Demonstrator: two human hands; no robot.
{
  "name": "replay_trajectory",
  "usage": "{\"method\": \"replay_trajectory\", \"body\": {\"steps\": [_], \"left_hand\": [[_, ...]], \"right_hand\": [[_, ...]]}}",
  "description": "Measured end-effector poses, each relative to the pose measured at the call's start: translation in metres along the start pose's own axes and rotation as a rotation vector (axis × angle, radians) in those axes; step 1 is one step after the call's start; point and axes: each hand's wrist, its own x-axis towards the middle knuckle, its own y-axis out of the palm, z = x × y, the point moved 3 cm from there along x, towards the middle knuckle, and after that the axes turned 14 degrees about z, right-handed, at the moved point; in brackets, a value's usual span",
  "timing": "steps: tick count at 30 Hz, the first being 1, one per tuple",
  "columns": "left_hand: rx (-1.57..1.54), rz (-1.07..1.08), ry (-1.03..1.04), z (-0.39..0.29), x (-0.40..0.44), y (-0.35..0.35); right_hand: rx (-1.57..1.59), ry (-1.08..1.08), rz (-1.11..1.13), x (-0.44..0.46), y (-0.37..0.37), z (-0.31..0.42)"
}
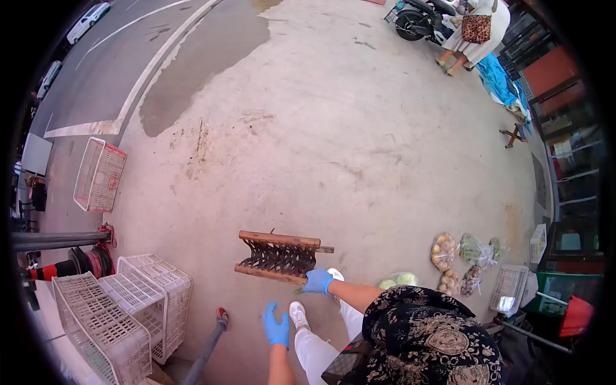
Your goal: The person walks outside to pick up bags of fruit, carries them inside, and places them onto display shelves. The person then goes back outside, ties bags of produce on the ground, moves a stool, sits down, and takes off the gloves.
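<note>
My right hand [317, 281], in a blue glove, is closed round the near wooden rail of what looks like a folding stool [279, 252]. The stool has two reddish-brown wooden rails with dark webbing sagging between them. It is held off to the front of my feet, tilted on its side. A bit of green shows beside my right fingers, too small to name. My left hand [276, 327], gloved in blue as well, hangs nearer to me with thumb and fingers apart and nothing in it.
White plastic crates [154, 301] stand at the lower left, beside a grey pole [206, 350]. Another crate [101, 174] sits farther out. Bags of round produce [444, 251] and pale green vegetables [399, 280] lie at the right. A person [481, 29] bends by a motorbike [417, 22].
</note>
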Motion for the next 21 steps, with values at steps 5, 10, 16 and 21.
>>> {"method": "replay_trajectory", "body": {"steps": [5, 10, 16, 21], "left_hand": [[0.724, 0.187, 0.383, -0.058, 0.004, -0.016], [1.056, 0.392, 0.808, -0.074, 0.001, 0.017], [1.252, 0.639, 1.116, -0.095, -0.091, 0.123], [1.287, 0.808, 1.473, -0.041, -0.236, 0.270]], "right_hand": [[0.032, -0.003, -0.091, -0.128, 0.037, -0.006], [0.207, -0.020, -0.303, -0.217, 0.126, -0.034], [0.610, 0.144, -0.522, -0.326, 0.271, -0.067], [0.931, 0.230, -0.737, -0.392, 0.486, -0.129]]}}
